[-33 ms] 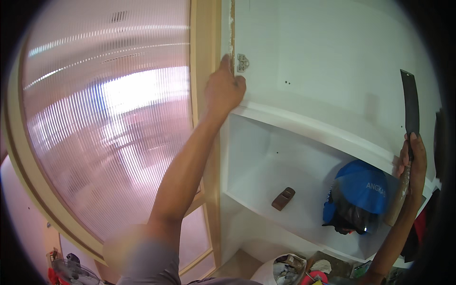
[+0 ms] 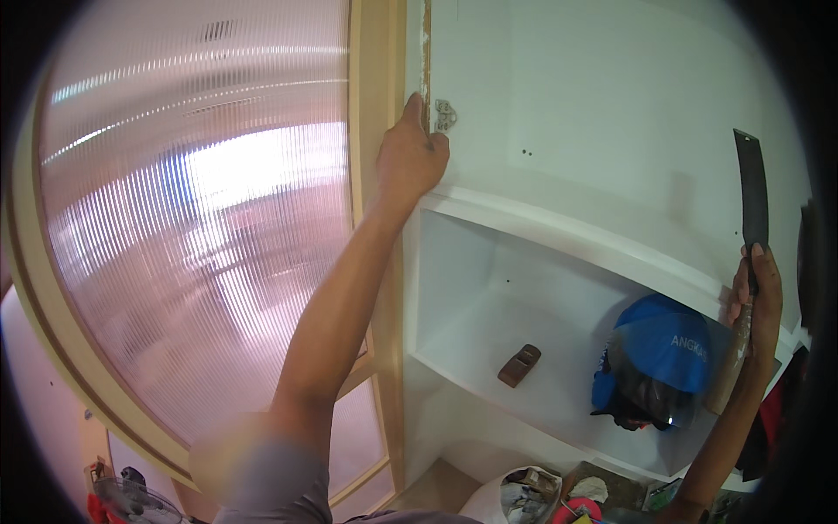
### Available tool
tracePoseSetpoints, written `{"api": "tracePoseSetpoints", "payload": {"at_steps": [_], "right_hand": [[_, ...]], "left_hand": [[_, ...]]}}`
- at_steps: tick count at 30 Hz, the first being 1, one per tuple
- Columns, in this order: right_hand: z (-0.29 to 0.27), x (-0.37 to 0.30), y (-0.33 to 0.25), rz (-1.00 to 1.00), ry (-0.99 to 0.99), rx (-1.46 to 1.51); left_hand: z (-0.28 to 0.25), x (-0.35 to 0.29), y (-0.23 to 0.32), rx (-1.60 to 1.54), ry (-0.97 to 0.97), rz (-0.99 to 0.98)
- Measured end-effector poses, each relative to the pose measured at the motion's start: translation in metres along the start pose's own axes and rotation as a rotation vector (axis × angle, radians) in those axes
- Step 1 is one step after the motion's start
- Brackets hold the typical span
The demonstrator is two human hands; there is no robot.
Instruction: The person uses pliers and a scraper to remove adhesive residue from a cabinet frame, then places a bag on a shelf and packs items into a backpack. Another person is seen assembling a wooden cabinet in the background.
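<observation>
My left hand is closed around the cabinet's upright side edge, thumb on the inner side and a finger pointing up along it. That edge shows a strip of bare, chipped wood. Right beside the thumb is a metal hinge. At the right, my right hand grips a machete where its blade meets the handle. Its long dark blade, square at the tip, points up in front of the upper compartment. The worn wooden handle slants down along my wrist.
Left stands a ribbed-glass door with a pale wood frame. In the white lower compartment lie a small wooden hand plane and a blue helmet. Beneath it are a white bucket of odds and ends and more clutter.
</observation>
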State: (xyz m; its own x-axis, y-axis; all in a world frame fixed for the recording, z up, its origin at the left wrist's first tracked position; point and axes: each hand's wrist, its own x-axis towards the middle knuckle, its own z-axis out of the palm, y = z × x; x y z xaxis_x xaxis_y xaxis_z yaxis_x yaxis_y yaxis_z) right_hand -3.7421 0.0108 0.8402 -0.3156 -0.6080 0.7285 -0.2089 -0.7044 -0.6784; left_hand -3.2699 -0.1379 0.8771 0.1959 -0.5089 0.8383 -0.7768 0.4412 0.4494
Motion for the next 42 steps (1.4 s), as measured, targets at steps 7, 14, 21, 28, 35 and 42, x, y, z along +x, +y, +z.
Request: {"api": "tracePoseSetpoints", "payload": {"at_steps": [7,14,21,28,35,42], "right_hand": [[0.000,0.001,0.001,-0.026,-0.025,-0.069],[0.005,0.000,0.003,-0.020,-0.005,-0.016],[0.026,-0.016,-0.005,-0.035,0.053,0.147],[0.164,-0.088,-0.003,-0.007,-0.125,0.538],[0.270,-0.077,-0.012,0.094,-0.501,0.919],[0.349,-0.017,-0.021,0.114,-0.927,0.898]], "left_hand": [[-0.005,0.030,0.006,0.240,-0.017,0.051],[-0.016,0.020,-0.013,-0.293,-0.105,-0.131],[-0.031,-0.140,0.012,-0.538,-0.408,-0.010],[-0.009,-0.215,0.067,-0.902,-0.739,0.072],[-0.054,-0.198,0.062,-0.985,-0.676,-0.154],[-0.068,-0.145,0.064,-0.761,-0.186,0.041]]}}
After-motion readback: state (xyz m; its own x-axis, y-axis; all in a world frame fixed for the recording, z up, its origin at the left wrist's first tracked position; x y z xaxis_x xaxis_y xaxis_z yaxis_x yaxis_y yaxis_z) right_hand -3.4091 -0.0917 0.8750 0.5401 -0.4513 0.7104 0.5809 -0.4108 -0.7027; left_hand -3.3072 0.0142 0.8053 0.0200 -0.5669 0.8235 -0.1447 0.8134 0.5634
